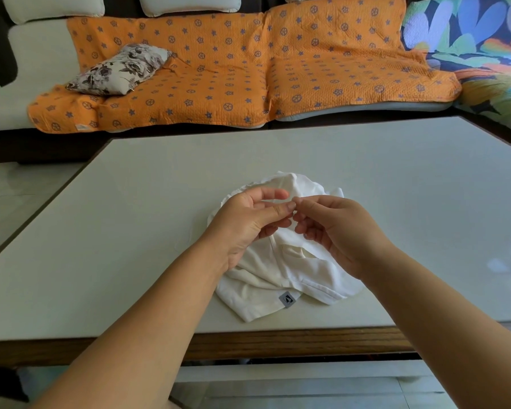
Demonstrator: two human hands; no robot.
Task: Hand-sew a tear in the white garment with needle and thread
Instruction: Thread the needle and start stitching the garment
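Head view: left hand (248,225) and right hand (340,231) hover just above white garment (278,276), fingertips (288,206) meeting at centre. Fingers of both curled, tips pinched together. Needle and thread too fine to see, so cannot tell what each grips. Garment lies crumpled on table (130,231), near-centre, grey label (286,299) at near edge. Tear not identifiable. Likely threading or knotting. To do it well: brace hands against each other, pinch thread close to its end, keep slack clear of folds.

Left hand (248,222) and right hand (334,228) touch fingertips above the crumpled white garment (260,293) on the surface (130,231) — anything pinched unclear.
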